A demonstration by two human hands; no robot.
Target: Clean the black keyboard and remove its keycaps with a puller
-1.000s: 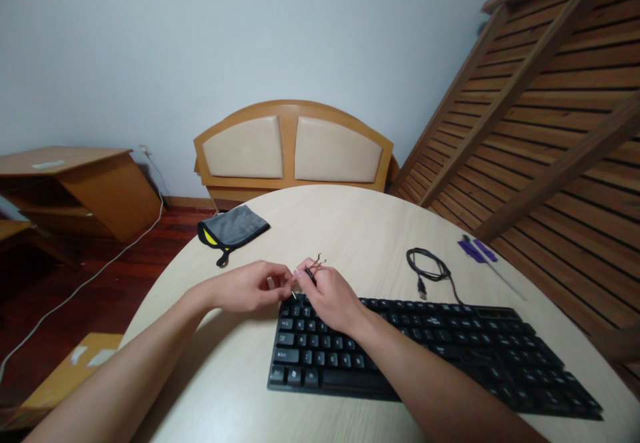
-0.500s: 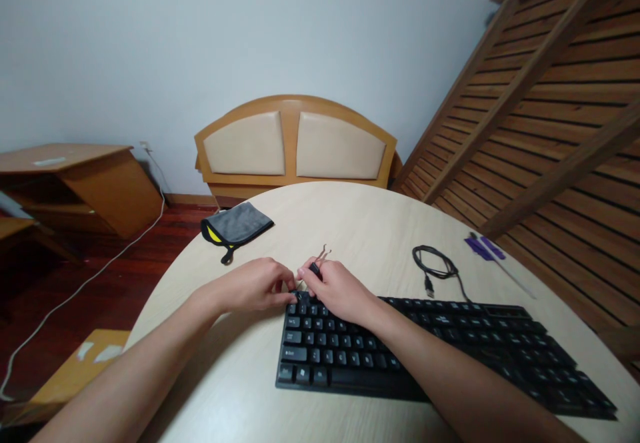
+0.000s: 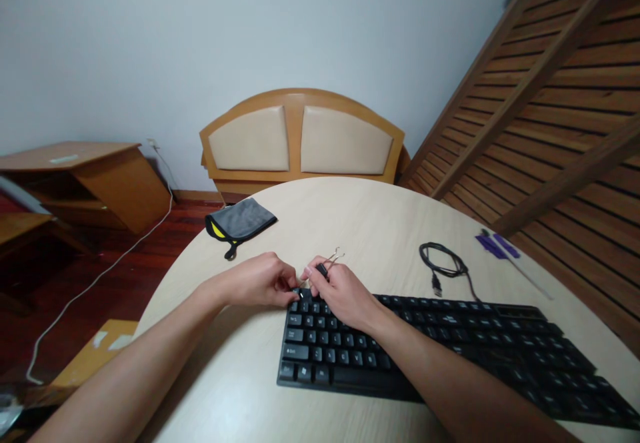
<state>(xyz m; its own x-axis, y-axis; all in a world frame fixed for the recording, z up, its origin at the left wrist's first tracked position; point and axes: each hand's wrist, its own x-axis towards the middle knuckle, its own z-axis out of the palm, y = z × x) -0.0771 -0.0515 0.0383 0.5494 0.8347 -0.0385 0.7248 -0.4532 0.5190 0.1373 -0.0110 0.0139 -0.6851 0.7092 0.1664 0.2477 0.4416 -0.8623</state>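
Note:
A black keyboard (image 3: 350, 379) lies on the round table, its top left corner between my hands. My right hand (image 3: 343, 296) is closed around the short black handle of a wire keycap puller (image 3: 336, 256), whose two hooked wire ends stick up above the fingers. More thin wire shows between the hands, near the corner keys. My left hand (image 3: 267, 281) is at that same corner, thumb and forefinger pinched at a small dark keycap (image 3: 299, 294). The fingertips partly cover this keycap, so how it sits on the keyboard is hard to see.
On the pale table (image 3: 360, 213) lie a folded grey cloth (image 3: 245, 219) at back left, a coiled USB cable (image 3: 443, 263) behind the keyboard, and a purple brush-like tool (image 3: 500, 246) at right. A chair-like headboard (image 3: 300, 93) stands beyond; slatted wood (image 3: 550, 96) leans at right.
The view has shifted slightly, moving the scene a little right. My right hand and the keycap puller have turned slightly, its hooks now showing farther apart. My left hand stays at the corner.

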